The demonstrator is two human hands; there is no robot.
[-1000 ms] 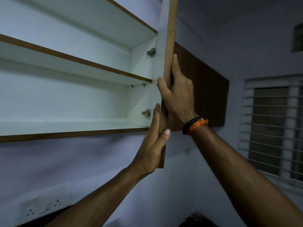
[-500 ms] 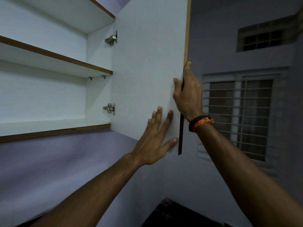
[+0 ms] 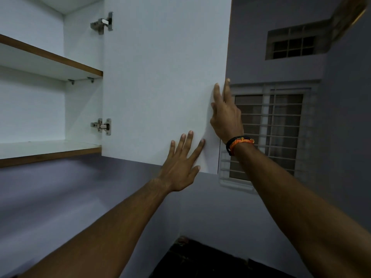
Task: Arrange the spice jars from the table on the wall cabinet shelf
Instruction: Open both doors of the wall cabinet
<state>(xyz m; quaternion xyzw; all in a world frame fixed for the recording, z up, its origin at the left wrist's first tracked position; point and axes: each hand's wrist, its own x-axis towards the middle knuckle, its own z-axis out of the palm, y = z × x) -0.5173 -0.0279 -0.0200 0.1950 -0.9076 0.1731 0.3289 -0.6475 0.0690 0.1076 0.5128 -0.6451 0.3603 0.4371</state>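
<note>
Cabinet door (image 3: 160, 77) white inside, swung wide, L hand (image 3: 180, 167) & R hand (image 3: 225, 119) fingers flat on it, shelves (image 3: 50, 149) bare.

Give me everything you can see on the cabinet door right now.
The cabinet door is a flat white panel, laminate by its look, swung wide open so its inner face shows. Two metal hinges fix its left edge to the cabinet. The left hand lies flat on its lower part, fingers spread. The right hand rests straight-fingered at its free right edge. A thin dark line runs down the bottom of that edge.
</note>
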